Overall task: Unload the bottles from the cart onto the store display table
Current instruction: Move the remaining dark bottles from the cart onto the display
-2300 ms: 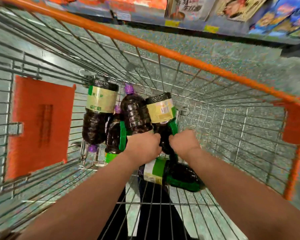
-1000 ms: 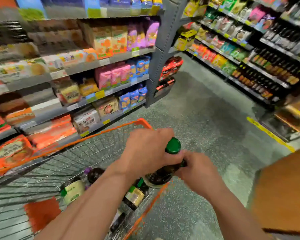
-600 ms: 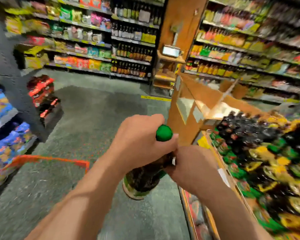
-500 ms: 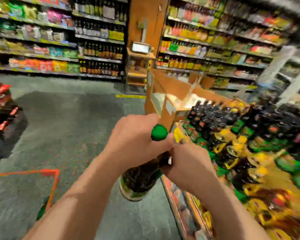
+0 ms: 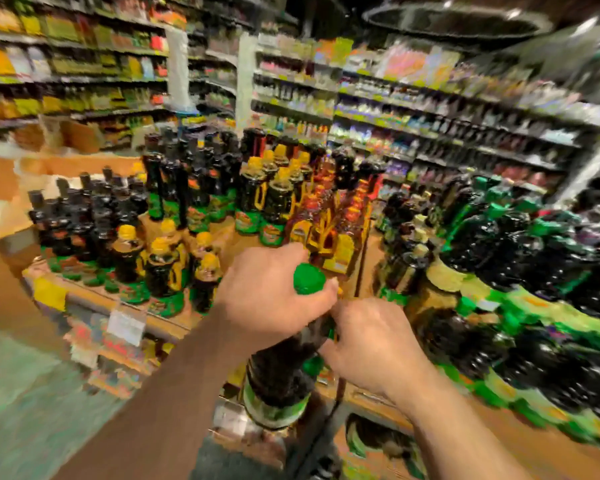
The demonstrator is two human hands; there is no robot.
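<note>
I hold one large dark bottle (image 5: 279, 379) with a green cap and a green-and-white label in the air, in front of the wooden display table (image 5: 94, 297). My left hand (image 5: 267, 299) grips its neck just under the cap. My right hand (image 5: 371, 344) grips the green handle on the bottle's right side. The bottle hangs upright at the table's near edge, below the level of the tabletop. The cart is out of view.
The display table is crowded with dark bottles: yellow-capped ones (image 5: 163, 258) at the near left, tall black ones (image 5: 174, 181) behind, green-labelled ones (image 5: 520, 258) on the right. A bare wooden strip (image 5: 364, 268) runs between the groups. Stocked store shelves (image 5: 430, 109) stand behind.
I lifted the bottle out of the cart with both hands and turned right with it. The cart has left the view and the display table now fills the front.
</note>
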